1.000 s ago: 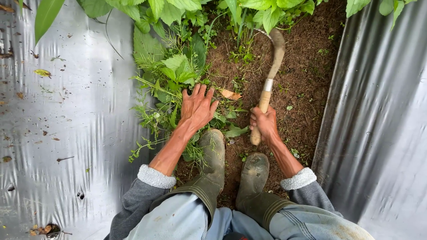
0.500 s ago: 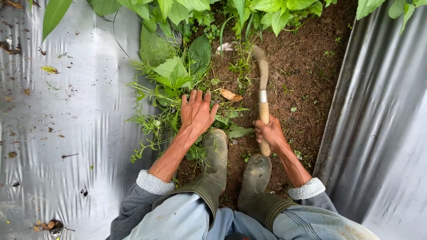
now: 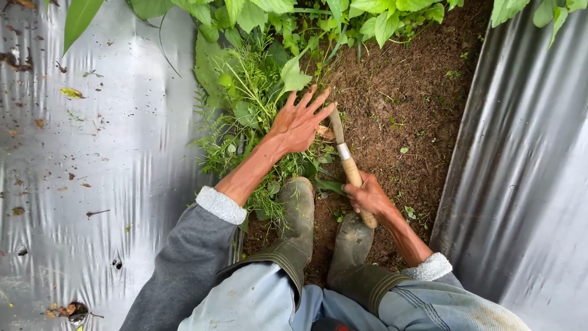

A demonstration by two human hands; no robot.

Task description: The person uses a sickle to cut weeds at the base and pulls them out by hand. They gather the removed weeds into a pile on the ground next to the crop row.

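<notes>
Person crouched over a strip of bare brown soil (image 3: 398,116) that runs between two sheets of silver plastic mulch (image 3: 92,153), one along each long edge of the strip.

Right hand (image 3: 366,195) closed tight round the pale wooden handle of a sickle (image 3: 346,160). The handle's butt sticks out below the fist, just above the right boot (image 3: 354,236). Long axis of the tool runs on a diagonal: butt low and toward the person, metal collar and blade up and away, leaning slightly toward the left edge of the soil strip. The blade end passes under the left hand's fingers and into the weeds, so its tip cannot be made out (whether it is in the earth, I cannot tell).

Left hand (image 3: 300,122) open, fingers spread and pointing away and toward the right, palm down on a clump of green weeds (image 3: 251,104). It presses on them rather than gripping; no stems are seen enclosed. Hand and blade are touching or very nearly so.

Weeds heap along the left edge of the soil, spilling onto the plastic. Left boot (image 3: 295,211) stands beside them. Broad-leaved plants (image 3: 367,18) line the far end of the strip.
</notes>
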